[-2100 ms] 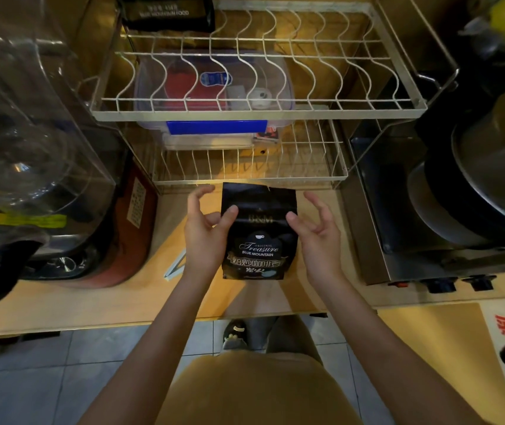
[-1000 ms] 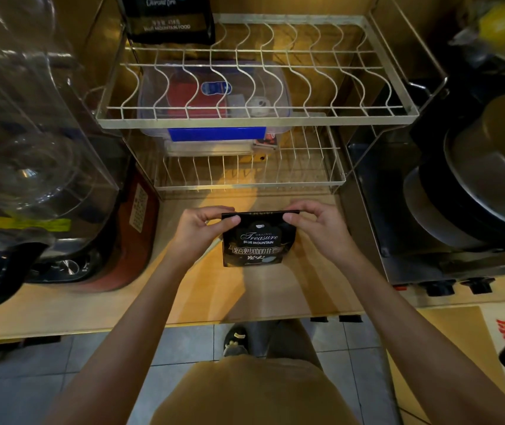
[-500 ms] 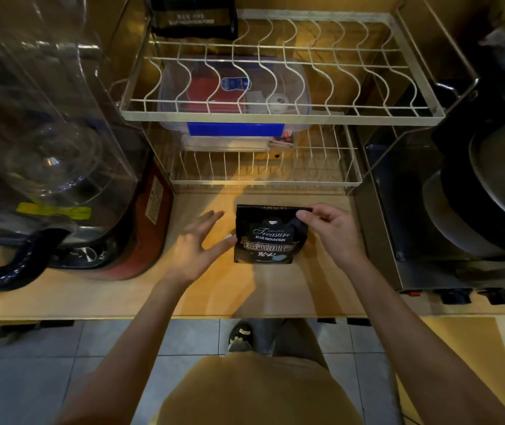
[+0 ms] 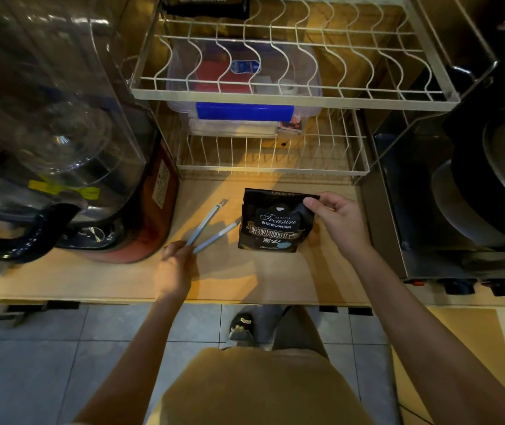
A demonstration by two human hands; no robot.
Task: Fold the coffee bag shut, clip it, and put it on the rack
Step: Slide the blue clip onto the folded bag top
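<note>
The black coffee bag (image 4: 271,222) lies on the wooden counter with its top folded down. My right hand (image 4: 335,219) pinches the fold at the bag's upper right corner. A pale blue sealing clip (image 4: 211,227), spread open in a V, lies just left of the bag. My left hand (image 4: 173,265) grips the clip at its hinged end. The two-tier wire rack (image 4: 275,98) stands behind the bag, and a second black coffee bag (image 4: 205,6) sits on the far left of its top tier.
A clear plastic box with a blue latch (image 4: 245,110) fills the rack's lower tier. A glass-jar appliance with a black handle (image 4: 52,167) crowds the left. A metal stove holding dark pans (image 4: 472,191) stands on the right. The counter's front edge (image 4: 245,300) runs below my hands.
Both hands folded the bag's top down. My left hand then let go of the bag, moved left and took hold of the clip. My right hand keeps the fold pinned.
</note>
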